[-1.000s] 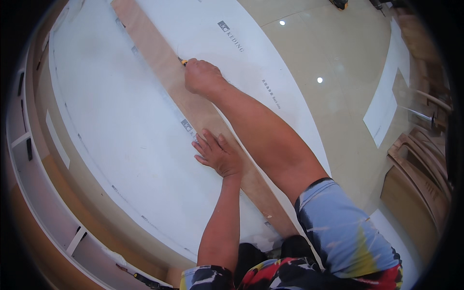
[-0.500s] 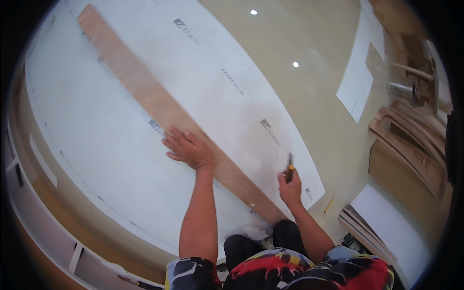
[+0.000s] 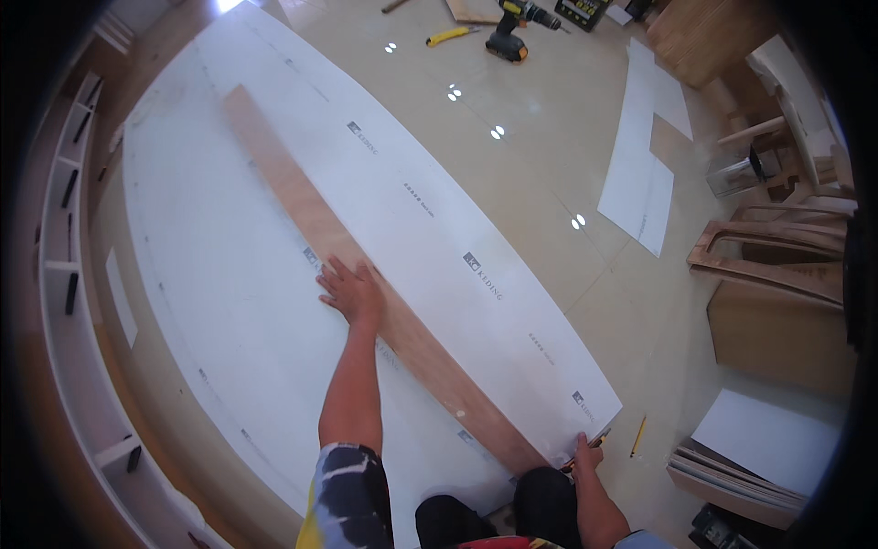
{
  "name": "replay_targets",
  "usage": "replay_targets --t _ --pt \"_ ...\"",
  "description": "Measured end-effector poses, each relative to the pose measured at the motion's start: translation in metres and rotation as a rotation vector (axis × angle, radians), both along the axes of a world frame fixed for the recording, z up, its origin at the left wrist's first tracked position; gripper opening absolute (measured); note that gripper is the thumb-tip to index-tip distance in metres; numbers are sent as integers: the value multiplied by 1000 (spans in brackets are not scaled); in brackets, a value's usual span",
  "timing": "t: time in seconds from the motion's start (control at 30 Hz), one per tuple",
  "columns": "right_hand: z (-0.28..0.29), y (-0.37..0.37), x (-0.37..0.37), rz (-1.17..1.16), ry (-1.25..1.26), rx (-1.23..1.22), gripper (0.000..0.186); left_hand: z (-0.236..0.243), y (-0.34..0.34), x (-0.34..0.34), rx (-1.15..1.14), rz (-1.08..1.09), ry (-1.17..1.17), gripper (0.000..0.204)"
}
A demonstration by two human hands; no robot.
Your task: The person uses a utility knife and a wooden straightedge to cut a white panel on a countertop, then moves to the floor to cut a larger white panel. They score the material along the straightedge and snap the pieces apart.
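A large white panel [image 3: 229, 302] lies on the floor before my knees. Diagonally across it runs a long, thin brown wooden strip [image 3: 421, 357]. My left hand [image 3: 354, 295] presses on the strip's middle, fingers spread, some reaching over its left edge onto the panel. At the near right corner of the panel, close to my knee and the strip's near end, my right hand [image 3: 586, 455] is closed around a black-and-yellow utility knife [image 3: 600, 437]. The fingers partly hide that knife, and where its blade touches cannot be made out.
A yellow pencil [image 3: 638, 436] lies right of the panel. Beyond are a yellow knife [image 3: 451, 37] and a cordless drill [image 3: 519, 29]. White offcuts [image 3: 637, 174], curved wooden frames [image 3: 768, 261] and stacked boards [image 3: 745, 476] lie right. A white shelf frame [image 3: 69, 357] stands left.
My right hand has come down toward me with the knife, from above the panel to its near corner. The view has shifted, showing more far floor. My left hand stays on the strip.
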State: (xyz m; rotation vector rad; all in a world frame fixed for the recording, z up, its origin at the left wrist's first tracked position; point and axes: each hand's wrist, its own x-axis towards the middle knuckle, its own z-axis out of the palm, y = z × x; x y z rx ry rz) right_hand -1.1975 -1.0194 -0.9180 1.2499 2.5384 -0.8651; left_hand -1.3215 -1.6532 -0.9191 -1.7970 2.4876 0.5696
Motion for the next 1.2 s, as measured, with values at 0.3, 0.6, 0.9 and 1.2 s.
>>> replay_targets --t 0.3,0.6,0.9,1.2 --pt "3 49 20 205 -83 -246 60 0 92 301 552 -399 -89 70" --pt "67 17 -11 277 8 -827 62 135 333 601 679 -323 -595 62" --pt "204 -41 -24 253 343 -1024 43 203 361 542 483 -470 -331 59" --pt "261 -69 1 327 703 -1046 42 241 376 548 359 -503 -273 57"
